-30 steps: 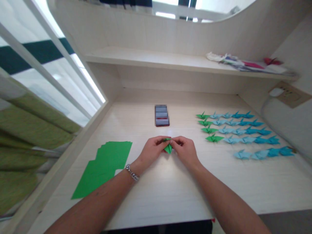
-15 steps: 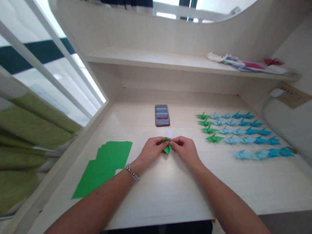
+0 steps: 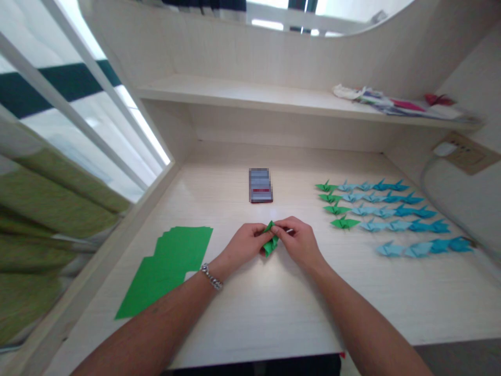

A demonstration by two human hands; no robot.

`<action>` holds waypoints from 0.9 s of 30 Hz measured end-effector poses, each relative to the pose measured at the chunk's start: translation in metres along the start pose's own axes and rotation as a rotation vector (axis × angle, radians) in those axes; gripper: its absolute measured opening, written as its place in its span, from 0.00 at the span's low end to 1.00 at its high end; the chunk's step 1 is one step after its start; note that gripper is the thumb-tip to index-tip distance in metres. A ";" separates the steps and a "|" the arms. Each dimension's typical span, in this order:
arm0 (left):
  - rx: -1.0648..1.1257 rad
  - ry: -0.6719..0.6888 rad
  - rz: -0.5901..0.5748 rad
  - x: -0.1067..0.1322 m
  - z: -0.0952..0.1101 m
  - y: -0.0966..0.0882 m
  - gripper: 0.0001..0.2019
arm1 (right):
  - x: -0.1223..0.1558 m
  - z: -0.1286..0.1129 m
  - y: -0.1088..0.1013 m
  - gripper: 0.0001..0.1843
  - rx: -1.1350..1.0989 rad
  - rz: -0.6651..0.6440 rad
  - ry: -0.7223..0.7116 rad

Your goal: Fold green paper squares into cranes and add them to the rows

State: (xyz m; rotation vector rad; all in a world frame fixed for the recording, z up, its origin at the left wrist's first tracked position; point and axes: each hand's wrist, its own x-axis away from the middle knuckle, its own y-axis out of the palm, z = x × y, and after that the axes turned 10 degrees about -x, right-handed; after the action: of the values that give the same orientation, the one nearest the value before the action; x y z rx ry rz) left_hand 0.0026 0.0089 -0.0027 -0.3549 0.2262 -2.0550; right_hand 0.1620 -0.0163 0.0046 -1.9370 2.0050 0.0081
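Fold shape of small folded green paper piece (image 3: 270,244) unreadable: left hand (image 3: 245,246) and right hand (image 3: 300,243) pinch over it. At 12 o'clock, flat dark rectangular object (image 3: 260,185) pixelated. At 2 o'clock, colourful paper pile (image 3: 391,102) blurred.

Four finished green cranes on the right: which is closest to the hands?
The front green crane, nearest the camera in that column, just right of the right hand. The other three green cranes sit farther back.

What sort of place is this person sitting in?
Probably a study nook at home or in a dorm: a pale desk with a shelf above and a socket beside. Sheets and rows of cranes lie on it; left hand and right hand pinch a green piece.
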 end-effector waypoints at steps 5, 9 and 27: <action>-0.025 0.019 -0.033 0.002 0.000 0.000 0.15 | 0.001 0.001 0.001 0.08 0.023 -0.001 0.025; -0.019 0.006 -0.050 0.002 -0.001 0.000 0.15 | 0.000 0.003 0.002 0.08 -0.027 0.004 0.028; -0.109 0.091 0.100 -0.001 -0.001 -0.004 0.16 | -0.004 0.008 0.000 0.16 -0.259 0.016 0.176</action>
State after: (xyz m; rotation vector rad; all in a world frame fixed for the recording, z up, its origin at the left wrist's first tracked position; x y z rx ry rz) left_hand -0.0002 0.0113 -0.0024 -0.3108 0.4053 -1.9668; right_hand 0.1635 -0.0101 -0.0015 -2.1454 2.2277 0.1098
